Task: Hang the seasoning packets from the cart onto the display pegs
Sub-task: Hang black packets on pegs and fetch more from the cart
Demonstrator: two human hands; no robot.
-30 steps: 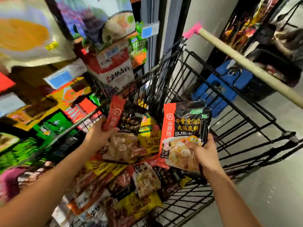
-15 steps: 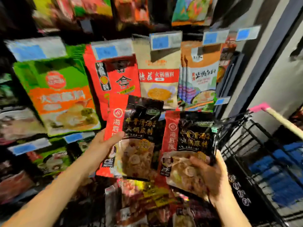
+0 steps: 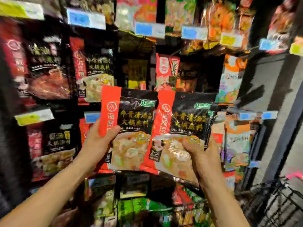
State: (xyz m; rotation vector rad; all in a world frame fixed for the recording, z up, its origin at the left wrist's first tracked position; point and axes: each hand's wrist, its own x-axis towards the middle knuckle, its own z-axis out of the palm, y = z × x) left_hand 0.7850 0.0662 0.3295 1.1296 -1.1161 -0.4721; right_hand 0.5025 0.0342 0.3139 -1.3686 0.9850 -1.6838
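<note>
We had brought two matching seasoning packets up from the cart [image 3: 278,203] to the display wall. A second earlier both were held low over the cart's heap, but now the cart showed only as a black wire corner at the lower right. Our left grip [image 3: 98,141] clasped the left packet [image 3: 131,122] by its red left edge, thumb across the front. Our right grip [image 3: 203,153] clasped the right packet [image 3: 182,123] low down, thumb pressed on the soup picture. The packets stood side by side in front of the wall. The left one was upright, and the right one tilted slightly, its red edge overlapping its neighbour. Behind them hung rows of blurred packets under price tags [image 3: 85,18]. One hanging packet [image 3: 95,76], up and to the left, looked to be the same design. The pegs themselves were too blurred to make out. We judged the fetching done and the hanging not yet begun. The next move would call for finding that matching row and threading each packet's top onto a peg, probably one at a time since both grips were full.
</note>
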